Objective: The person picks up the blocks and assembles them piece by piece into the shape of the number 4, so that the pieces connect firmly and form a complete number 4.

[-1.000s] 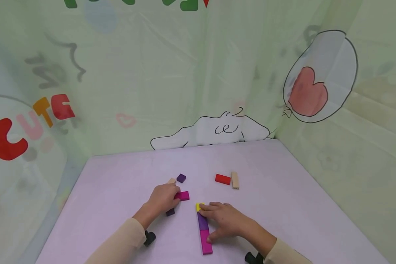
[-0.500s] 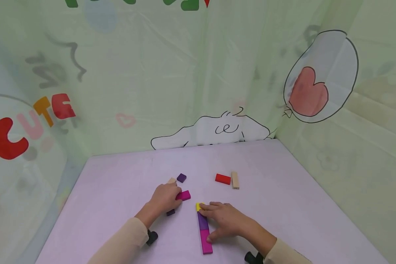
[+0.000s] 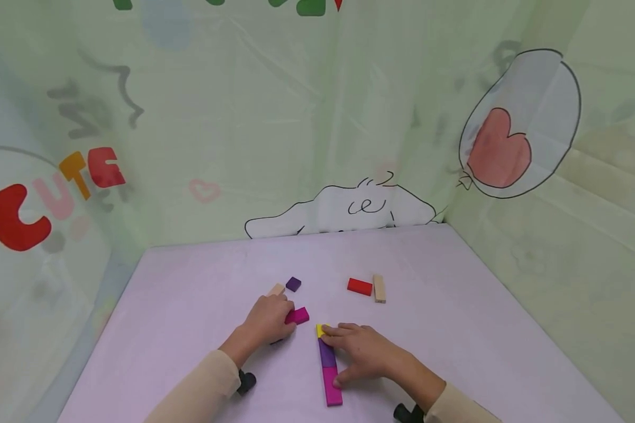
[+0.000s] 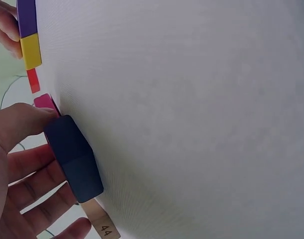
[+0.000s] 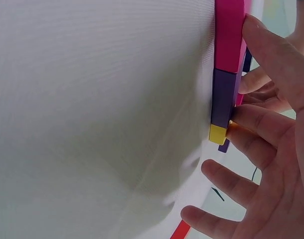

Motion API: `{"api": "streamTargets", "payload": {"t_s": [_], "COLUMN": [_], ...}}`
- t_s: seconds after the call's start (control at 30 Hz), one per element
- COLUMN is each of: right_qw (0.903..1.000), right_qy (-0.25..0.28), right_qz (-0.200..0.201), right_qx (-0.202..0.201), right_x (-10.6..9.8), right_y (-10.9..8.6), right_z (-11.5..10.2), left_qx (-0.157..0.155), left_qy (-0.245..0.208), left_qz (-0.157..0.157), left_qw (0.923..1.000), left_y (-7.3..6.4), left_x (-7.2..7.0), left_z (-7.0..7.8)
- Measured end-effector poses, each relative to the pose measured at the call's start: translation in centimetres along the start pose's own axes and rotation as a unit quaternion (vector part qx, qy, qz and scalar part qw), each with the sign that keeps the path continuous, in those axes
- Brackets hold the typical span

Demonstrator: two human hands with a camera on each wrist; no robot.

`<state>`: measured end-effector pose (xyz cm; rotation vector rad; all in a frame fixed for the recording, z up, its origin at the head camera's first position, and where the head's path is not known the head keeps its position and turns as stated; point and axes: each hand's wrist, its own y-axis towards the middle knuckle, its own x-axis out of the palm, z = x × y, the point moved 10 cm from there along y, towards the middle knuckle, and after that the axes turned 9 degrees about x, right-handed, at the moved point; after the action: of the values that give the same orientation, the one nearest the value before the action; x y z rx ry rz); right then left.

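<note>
My left hand pinches a magenta block between thumb and fingers, low over the tabletop. Close beside it lies a dark blue block, mostly hidden under the hand in the head view. A plain wooden block marked 44 is near the fingertips. To the right, a yellow block, a purple block and a second magenta block form a straight row, end to end. My right hand rests its thumb and extended fingers against the row's right side and top.
Farther back on the pale table lie a red block and another wooden block side by side. A small dark purple block lies beyond the left hand. Printed cloth walls border the table.
The left hand has shifted slightly right with the magenta block, which now sits a little nearer the row and at a tilt. The right hand and the row stay put.
</note>
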<state>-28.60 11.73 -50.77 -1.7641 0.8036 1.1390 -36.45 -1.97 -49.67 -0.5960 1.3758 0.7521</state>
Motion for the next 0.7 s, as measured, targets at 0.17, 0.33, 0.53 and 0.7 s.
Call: {"api": "streamTargets", "payload": {"t_s": [0.17,0.33,0.53,0.7], "right_qw": [1.0,1.0,1.0,1.0], "right_qy": [0.002,0.006,0.008,0.009], "right_qz": [0.0,-0.002,-0.004,-0.004], "right_qx": [-0.001,-0.002,-0.004,-0.001], "right_x": [0.0,0.1,0.2,0.1], "right_y": [0.0,0.1,0.3,0.3], "right_z": [-0.1,-0.1,0.0,0.0], "left_qx": [0.004,0.011,0.021,0.04], "left_qy": [0.001,0.007,0.006,0.01], "left_qz": [-0.004,-0.008,-0.004,-0.002], "left_qw": [1.0,0.9999,0.9998,0.9992], "left_y": [-0.2,-0.4,-0.7,-1.0], "left_x": [0.2,0.4,0.0,-0.7], "left_z": [0.1,0.3,0.6,1.3]}}
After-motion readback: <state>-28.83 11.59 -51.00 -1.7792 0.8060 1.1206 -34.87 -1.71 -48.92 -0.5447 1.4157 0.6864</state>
